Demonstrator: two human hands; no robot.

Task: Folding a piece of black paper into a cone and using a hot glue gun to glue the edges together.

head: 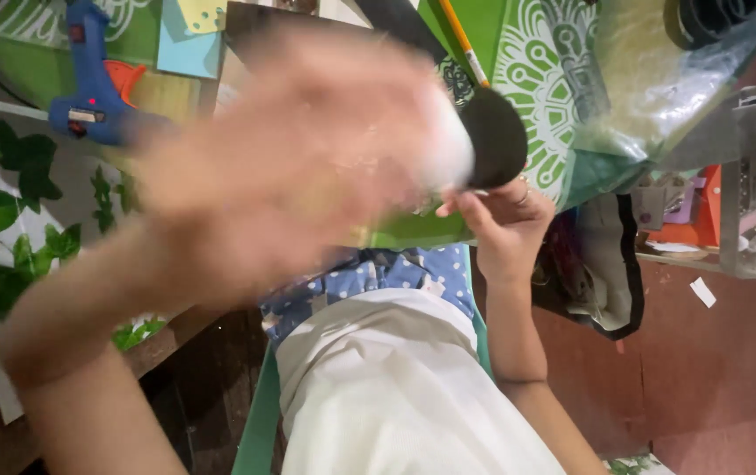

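Pinching a black disc (494,136) in the right hand (505,220), a person raises a blurred, spread left hand (281,167) near a blue glue gun (92,79).

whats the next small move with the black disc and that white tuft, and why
Probably bring the left hand to rest and press the white tuft against the black disc. The right hand pinches the disc at its lower edge, the tuft sits right beside it, and the left hand is motion-blurred, so contact can't be confirmed.
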